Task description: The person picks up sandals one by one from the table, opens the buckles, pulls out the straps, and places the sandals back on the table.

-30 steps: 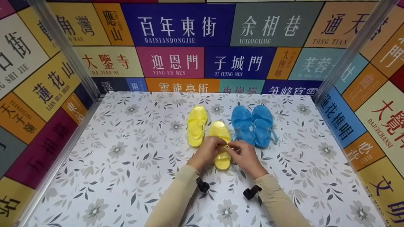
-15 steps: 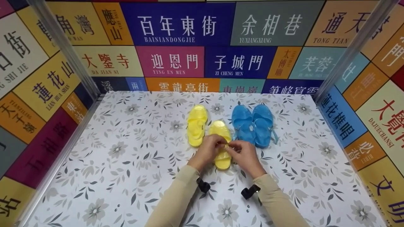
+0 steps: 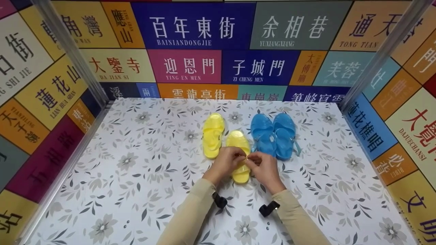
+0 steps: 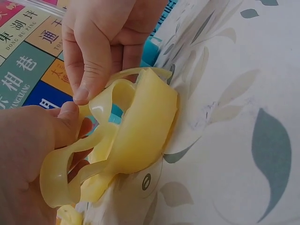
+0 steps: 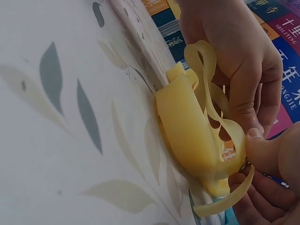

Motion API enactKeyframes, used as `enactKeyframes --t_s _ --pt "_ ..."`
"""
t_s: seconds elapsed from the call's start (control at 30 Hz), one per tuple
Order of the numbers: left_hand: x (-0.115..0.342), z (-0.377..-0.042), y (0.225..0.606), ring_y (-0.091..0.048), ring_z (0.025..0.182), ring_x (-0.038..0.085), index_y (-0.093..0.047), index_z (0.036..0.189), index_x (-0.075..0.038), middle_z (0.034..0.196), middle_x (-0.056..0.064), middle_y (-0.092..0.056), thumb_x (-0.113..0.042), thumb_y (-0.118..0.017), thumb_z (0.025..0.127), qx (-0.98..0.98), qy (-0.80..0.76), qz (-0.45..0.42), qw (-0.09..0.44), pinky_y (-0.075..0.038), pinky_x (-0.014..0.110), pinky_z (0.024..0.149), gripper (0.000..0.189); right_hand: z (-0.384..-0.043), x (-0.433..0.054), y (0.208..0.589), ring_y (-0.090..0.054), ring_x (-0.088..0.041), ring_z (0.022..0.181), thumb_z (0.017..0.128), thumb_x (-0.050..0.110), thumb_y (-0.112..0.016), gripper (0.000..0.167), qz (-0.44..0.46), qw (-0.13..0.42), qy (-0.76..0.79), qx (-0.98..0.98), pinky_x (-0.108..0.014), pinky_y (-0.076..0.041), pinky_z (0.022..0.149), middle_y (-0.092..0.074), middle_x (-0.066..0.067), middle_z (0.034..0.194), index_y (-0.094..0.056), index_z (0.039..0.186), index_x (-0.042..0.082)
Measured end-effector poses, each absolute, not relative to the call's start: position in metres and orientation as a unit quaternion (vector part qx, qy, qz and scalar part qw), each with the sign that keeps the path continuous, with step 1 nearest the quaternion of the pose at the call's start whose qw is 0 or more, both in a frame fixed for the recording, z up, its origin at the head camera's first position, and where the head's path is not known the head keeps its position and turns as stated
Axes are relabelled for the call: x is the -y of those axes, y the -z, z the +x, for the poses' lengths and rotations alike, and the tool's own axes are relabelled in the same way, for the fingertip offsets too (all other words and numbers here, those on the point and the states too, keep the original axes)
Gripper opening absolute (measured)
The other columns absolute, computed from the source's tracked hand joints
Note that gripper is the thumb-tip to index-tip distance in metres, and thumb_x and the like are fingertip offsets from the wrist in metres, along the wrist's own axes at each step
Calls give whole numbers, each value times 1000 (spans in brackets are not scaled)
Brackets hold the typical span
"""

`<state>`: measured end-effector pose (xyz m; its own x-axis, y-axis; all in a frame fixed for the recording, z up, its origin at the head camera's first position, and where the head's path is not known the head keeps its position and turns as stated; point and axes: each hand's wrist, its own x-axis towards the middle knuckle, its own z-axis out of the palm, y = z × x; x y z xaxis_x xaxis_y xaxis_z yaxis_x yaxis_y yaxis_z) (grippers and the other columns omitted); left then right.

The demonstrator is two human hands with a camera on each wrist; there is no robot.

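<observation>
A yellow jelly sandal lies on the patterned surface, toe pointing away, between my two hands. My left hand pinches its strap from the left, with thumb and fingertips close to the right hand's. From the other side my right hand pinches the strap near a small metallic piece, seemingly the buckle. A loose strap end curves out below the right fingers in the right wrist view. Fingertips partly hide the join. The second yellow sandal lies to the left, its strap across it.
A pair of blue sandals lies side by side just right of the worked sandal, close to my right hand. The white floral surface spreads around the hands. Panels of coloured signs wall in the back and both sides.
Both hands stay at the same yellow sandal's strap. My right wrist has shifted slightly left, and the fingertips have moved a little. The other sandals have not moved.
</observation>
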<state>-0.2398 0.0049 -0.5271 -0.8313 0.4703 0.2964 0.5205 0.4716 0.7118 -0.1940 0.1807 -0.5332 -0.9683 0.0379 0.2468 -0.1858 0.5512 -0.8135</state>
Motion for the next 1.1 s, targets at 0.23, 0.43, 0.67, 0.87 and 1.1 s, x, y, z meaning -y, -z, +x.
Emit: enactKeyframes --t_s 0.23,0.43,0.67,0.87,1.1 --pt "-4 -239 527 -72 93 16 -81 101 -6 99 4 -79 -3 -73 97 848 439 -297 31 -58 27 88 10 -194 -181 532 -74 -21 87 91 8 -82 9 40 108 -481 869 -32 -62 76 -77 -6 93 -79 100 5" --pt "-3 -239 529 -74 94 20 -82 100 -4 99 7 -80 1 -73 95 837 455 -303 38 -59 30 89 11 -193 -182 533 -74 -20 88 91 10 -83 11 33 98 -492 865 -32 -62 77 -77 -5 94 -79 101 6" --pt "0 -240 531 -74 94 21 -82 98 -3 98 8 -80 3 -74 94 836 460 -296 47 -59 29 89 11 -193 -183 534 -73 -21 86 90 10 -84 11 37 98 -497 861 -28 -61 75 -76 -5 92 -78 99 6" --pt "3 -242 533 -74 93 21 -82 97 -3 96 8 -79 3 -72 95 844 443 -296 66 -60 29 85 11 -193 -184 535 -73 -21 87 90 8 -83 12 36 97 -497 862 -29 -60 76 -77 -5 94 -78 101 4" --pt "1 -243 530 -73 93 18 -81 103 -2 100 7 -79 -3 -71 98 843 448 -297 20 -59 27 86 11 -194 -185 534 -73 -21 85 90 7 -83 11 39 97 -493 864 -30 -60 75 -76 -6 92 -78 100 5"
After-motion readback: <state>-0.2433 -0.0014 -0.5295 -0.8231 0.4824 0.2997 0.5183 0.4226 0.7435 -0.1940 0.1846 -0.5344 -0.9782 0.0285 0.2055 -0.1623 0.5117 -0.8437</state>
